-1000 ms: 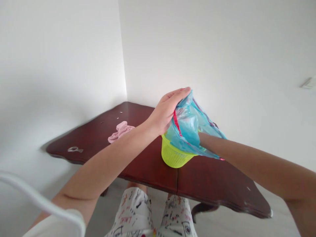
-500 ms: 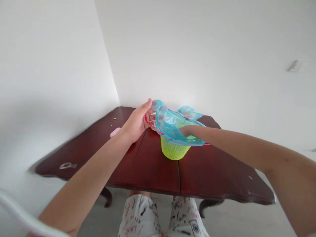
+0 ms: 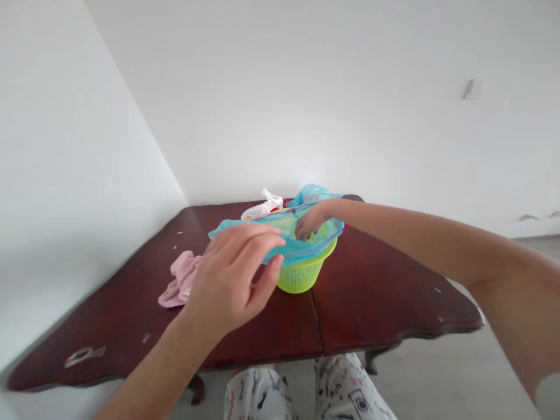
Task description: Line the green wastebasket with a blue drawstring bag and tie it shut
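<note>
A yellow-green plastic basket (image 3: 301, 279) with a perforated wall stands on the dark red table. A thin translucent blue plastic bag (image 3: 301, 254) with a reddish drawstring lines it, its edge spread over the rim. My right hand (image 3: 310, 223) reaches into the bag's mouth, fingers bent down and slightly apart, with nothing visible in them. At the near left side of the bag, my left hand (image 3: 240, 271) is open, fingers stretched and thumb apart, over the bag's left edge. Whether it touches the bag I cannot tell.
A folded pink cloth (image 3: 181, 280) lies on the wooden table (image 3: 371, 291) left of my left hand. Behind the basket is a crumpled white plastic bag (image 3: 265, 205) with something red by it. White walls border the table at the left and back.
My left hand has let go of the bag's raised left edge and come nearer and lower. The bag's mouth now lies flatter over the basket. My right hand is higher, showing more of its fingers.
</note>
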